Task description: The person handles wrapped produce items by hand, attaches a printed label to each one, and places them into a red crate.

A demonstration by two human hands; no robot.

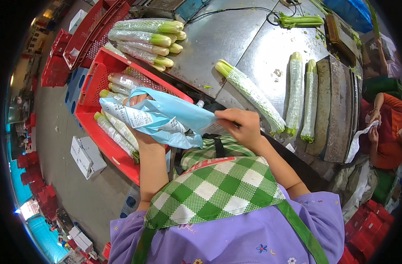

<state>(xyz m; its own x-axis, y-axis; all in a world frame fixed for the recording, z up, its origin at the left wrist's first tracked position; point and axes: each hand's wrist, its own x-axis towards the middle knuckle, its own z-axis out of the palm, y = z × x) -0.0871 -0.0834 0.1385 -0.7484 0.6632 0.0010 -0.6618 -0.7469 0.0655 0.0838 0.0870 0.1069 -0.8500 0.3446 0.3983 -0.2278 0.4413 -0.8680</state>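
A crumpled light blue strip (168, 110) bearing white printed labels (140, 118) stretches between my hands, above the red crate. Folds of the strip lie over my left hand (140, 99), which grips it and is partly hidden, with only some fingers and the wrist showing. My right hand (240, 127) pinches the strip's other end between thumb and fingers. Under the strip, the red plastic crate (105, 161) holds several celery bunches (116, 130) in white foam netting and clear film. On the metal table, a wrapped celery bunch (253, 95) lies slanted beyond my right hand.
Wrapped celery bunches (145, 41) are piled at the table's far left. Two more wrapped bunches (295, 92) lie beside a metal box (339, 109). Unwrapped celery (301, 21) and a black cable (227, 10) are farther back. At right, a co-worker (387, 132) holds white netting.
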